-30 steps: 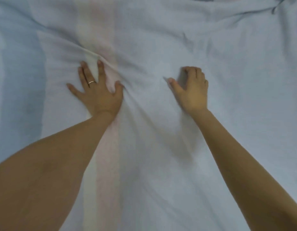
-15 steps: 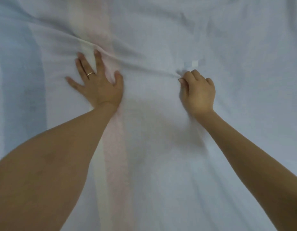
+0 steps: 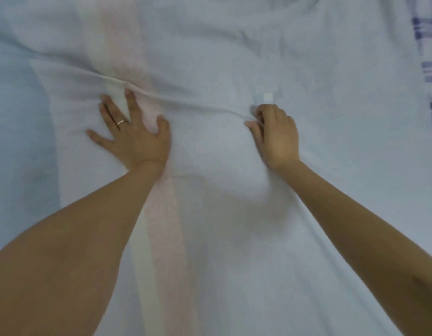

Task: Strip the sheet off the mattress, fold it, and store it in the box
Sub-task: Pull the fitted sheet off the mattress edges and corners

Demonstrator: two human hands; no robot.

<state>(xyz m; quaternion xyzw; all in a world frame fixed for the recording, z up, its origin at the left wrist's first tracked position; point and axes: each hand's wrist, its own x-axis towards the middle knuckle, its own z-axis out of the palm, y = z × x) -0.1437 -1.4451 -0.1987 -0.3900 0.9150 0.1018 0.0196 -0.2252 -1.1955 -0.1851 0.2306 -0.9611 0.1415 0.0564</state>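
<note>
Striped sheet (image 3: 234, 238) spread flat, fills view; box not visible. Left hand (image 3: 135, 134) splayed, palm pressing cloth down. Right hand (image 3: 275, 132) curled, pinching end of raised fold (image 3: 198, 105). Best approach, likely — anchor with left, draw fold taut with right, align edges before creasing.

Soft, cool, fairly dim light falls evenly over the sheet (image 3: 234, 226), giving it a grey-blue cast. Shadows are faint and diffuse — a pale smudge lies on the cloth just left of the right forearm (image 3: 355, 226) and below the right hand (image 3: 276, 137), with a thinner one beside the left hand (image 3: 135, 141). Detail is soft throughout; the weave barely shows. The wide lens swells the left forearm (image 3: 71, 251) at the near edge, and the checked cloth (image 3: 428, 57) at far right is blurred.
</note>
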